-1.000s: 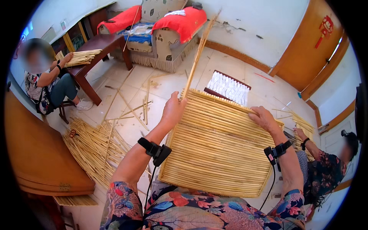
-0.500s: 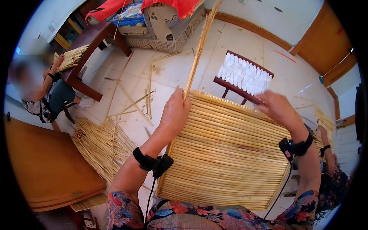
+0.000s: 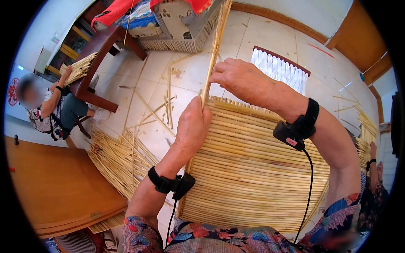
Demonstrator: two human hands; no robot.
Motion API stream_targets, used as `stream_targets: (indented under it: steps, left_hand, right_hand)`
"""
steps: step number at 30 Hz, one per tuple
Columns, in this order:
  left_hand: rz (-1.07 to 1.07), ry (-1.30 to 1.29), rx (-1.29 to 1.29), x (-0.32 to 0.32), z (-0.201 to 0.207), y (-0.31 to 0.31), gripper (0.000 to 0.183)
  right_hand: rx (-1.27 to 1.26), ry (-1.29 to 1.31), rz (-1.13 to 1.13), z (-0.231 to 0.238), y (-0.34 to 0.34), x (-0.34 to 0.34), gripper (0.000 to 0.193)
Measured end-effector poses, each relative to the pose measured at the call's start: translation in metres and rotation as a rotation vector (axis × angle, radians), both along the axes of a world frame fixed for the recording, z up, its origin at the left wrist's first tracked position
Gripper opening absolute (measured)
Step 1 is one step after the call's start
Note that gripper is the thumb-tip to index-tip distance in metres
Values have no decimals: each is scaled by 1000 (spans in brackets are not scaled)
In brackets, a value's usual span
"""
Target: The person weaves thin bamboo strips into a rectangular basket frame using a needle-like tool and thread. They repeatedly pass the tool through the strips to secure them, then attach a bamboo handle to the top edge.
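A wide mat (image 3: 257,168) of straw-coloured stalks, laid side by side in rows, lies across my lap. My left hand (image 3: 193,126) is closed at its far left corner, gripping the base of a long stalk bundle (image 3: 217,40). This bundle rises away from the mat and looks frayed toward its far end. With bent fingers, my right hand (image 3: 244,82) pinches the bundle a little above my left hand. The right forearm crosses over the mat's far edge and hides part of it. Black straps with small boxes sit on both wrists.
Beyond the mat stands a stool (image 3: 280,69) with a white woven seat. Loose stalks (image 3: 122,162) lie heaped on the floor at left, with scissors (image 3: 97,148) on them. A brown wooden panel (image 3: 59,185) is nearer. One person (image 3: 55,105) sits by a dark bench (image 3: 97,95); another (image 3: 373,177) is at right.
My right hand has moved left from beside the stool to the stalk bundle and closed on it. My left hand keeps its grip. The whole view has shifted slightly.
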State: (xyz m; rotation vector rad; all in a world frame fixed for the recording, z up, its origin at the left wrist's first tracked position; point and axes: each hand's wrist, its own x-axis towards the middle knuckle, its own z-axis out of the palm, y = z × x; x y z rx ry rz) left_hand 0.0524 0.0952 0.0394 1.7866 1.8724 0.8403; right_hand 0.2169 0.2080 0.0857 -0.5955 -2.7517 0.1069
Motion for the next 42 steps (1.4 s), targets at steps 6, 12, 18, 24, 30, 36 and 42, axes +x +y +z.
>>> stream_targets:
  steps: [6,12,18,24,30,36,42]
  left_hand:
    - [28,-36,32,-2,-7,-3,17]
    - [-4,-79,5,-3,-4,-3,14]
    - [7,-63,50,-2,-4,-3,14]
    - [12,-56,9,-3,-1,-4,14]
    - [28,-69,24,-4,-5,-2,14]
    - [23,-48,37,-4,-7,-1,13]
    - [38,-82,5,-5,-6,0,13]
  right_hand:
    - [143,39,-23,-5,5,-4,12]
    - [233,75,-19,-6,11,-6,14]
    - [325,50,10,-5,17,-8,10]
    - [222,-32,6,-3,23,-8,22]
    - [368,48,23,-8,27,-9,8]
    - [372,-59,4,-7,29,-13,12]
    - [348,-118,-29,-3,30,-12,22]
